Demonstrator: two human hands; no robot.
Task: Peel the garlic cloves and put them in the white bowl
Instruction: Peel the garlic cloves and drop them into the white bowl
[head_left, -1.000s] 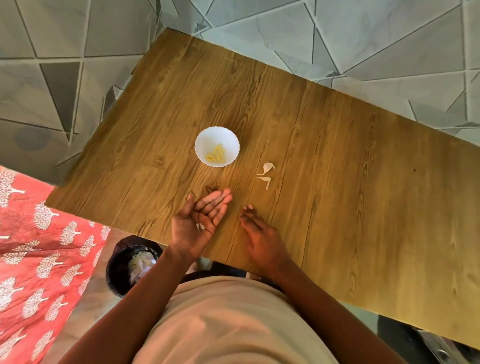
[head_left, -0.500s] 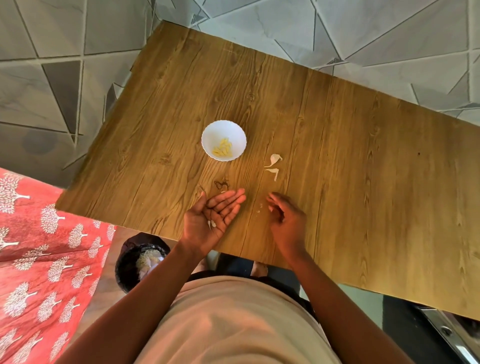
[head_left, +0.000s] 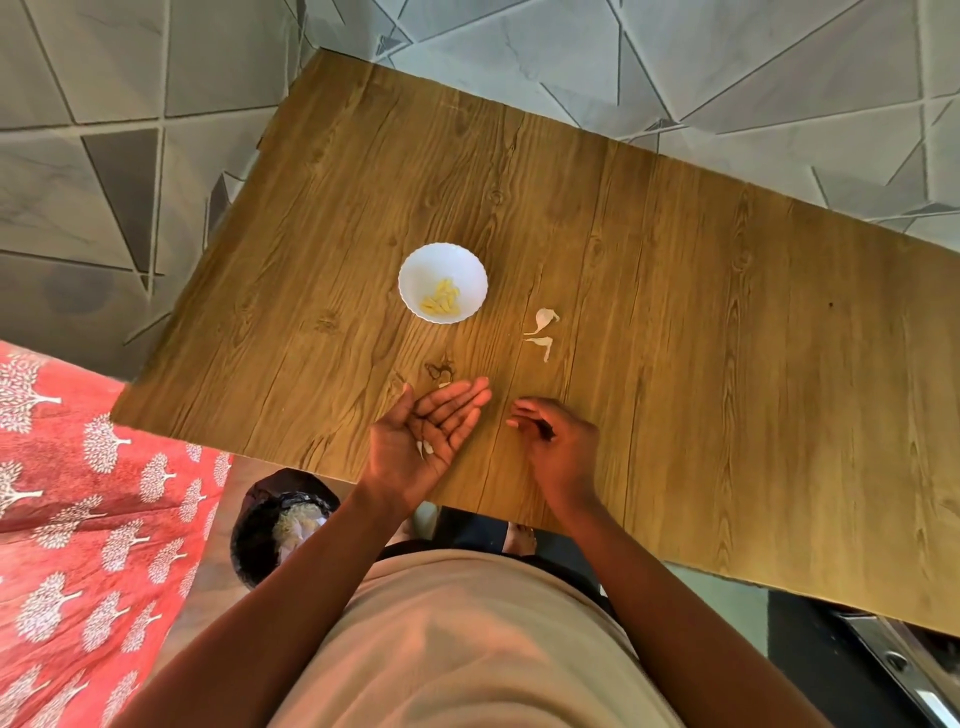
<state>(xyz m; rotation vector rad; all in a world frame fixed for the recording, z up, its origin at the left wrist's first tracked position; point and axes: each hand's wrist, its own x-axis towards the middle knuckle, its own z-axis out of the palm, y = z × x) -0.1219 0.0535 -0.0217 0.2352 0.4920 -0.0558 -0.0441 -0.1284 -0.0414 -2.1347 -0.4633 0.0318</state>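
Since a second earlier the right hand (head_left: 558, 447) had lifted off the table (head_left: 727, 364), fingers loosely curled, holding nothing visible. The left hand (head_left: 423, 436) lay spread, cupping white peel scraps (head_left: 427, 447). Two unpeeled cloves (head_left: 543, 332) waited right of the white bowl (head_left: 443, 283): light, papery, best pinched at their tips.

Home kitchen/living area: wood-grain counter (head_left: 675, 322), grey geometric floor tiles (head_left: 104, 156), red tree-print bedspread (head_left: 78, 519), small bin (head_left: 275, 525) w/ peels.

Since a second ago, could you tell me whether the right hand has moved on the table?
Yes. The right hand lay flat, fingertips beside the left hand; now it is lifted and curled, slightly farther right, still short of the two garlic cloves.
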